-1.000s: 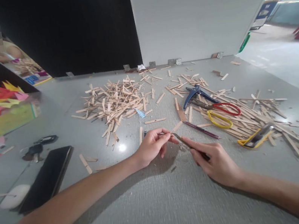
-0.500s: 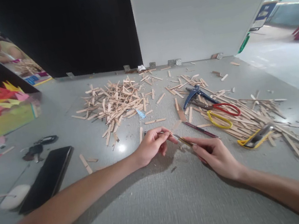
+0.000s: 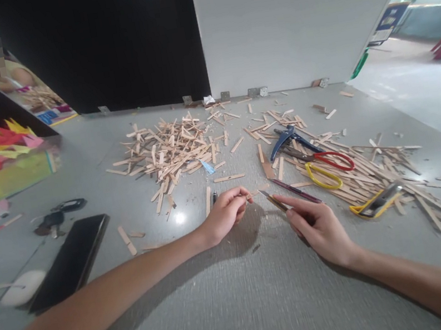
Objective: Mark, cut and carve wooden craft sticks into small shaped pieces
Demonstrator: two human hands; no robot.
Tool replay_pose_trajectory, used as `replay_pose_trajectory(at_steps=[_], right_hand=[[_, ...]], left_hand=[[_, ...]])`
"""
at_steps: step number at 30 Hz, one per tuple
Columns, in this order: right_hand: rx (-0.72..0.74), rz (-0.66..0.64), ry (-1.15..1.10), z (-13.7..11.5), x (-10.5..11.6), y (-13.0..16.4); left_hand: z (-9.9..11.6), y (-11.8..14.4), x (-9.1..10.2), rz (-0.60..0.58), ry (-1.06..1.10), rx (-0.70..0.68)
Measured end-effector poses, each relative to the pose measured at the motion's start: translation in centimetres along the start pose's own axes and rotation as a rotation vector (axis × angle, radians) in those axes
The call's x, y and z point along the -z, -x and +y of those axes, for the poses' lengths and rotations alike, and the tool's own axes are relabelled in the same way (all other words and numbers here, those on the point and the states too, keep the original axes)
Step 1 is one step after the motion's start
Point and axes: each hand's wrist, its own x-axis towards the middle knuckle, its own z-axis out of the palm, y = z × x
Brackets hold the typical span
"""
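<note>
My left hand [image 3: 231,214] is closed in a pinch on a small wooden stick [image 3: 255,192], most of it hidden by the fingers. In my right hand [image 3: 317,225] is a craft knife [image 3: 276,202], its pointed blade angled up and left toward the stick. A short gap separates blade and stick. Just beyond the knife lies a dark red pencil-like rod [image 3: 296,190]. Behind my left hand rests a pile of cut wooden sticks [image 3: 173,147], with a small blue piece of paper [image 3: 207,167] at its near edge.
To the right, more sticks [image 3: 345,178] lie under blue-handled pliers [image 3: 283,137], scissors with red and yellow handles [image 3: 324,176] and a yellow box cutter [image 3: 379,201]. A black phone [image 3: 70,263], keys [image 3: 50,222] and a white rounded object [image 3: 23,289] sit left. Upright panels [image 3: 285,24] stand behind.
The knife blade has drawn back to the right, away from the stick at my left fingertips. My left fingers have curled in more tightly.
</note>
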Motion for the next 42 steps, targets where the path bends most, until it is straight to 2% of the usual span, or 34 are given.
replay_pose_trajectory(at_steps=[6, 12, 32, 42], right_hand=[[0.006, 0.062, -0.120, 0.20, -0.33, 0.12], [0.007, 0.060, -0.171, 0.12, -0.40, 0.02], [-0.035, 0.043, -0.128, 0.34, -0.35, 0.12], [-0.044, 0.045, -0.118, 0.34, -0.36, -0.14]], left_hand=[[-0.28, 0.13, 0.08, -0.007, -0.100, -0.006], [-0.53, 0.22, 0.33, -0.008, -0.174, -0.031], [-0.34, 0.30, 0.09, -0.030, -0.088, 0.029], [-0.38, 0.37, 0.26, -0.032, -0.100, 0.012]])
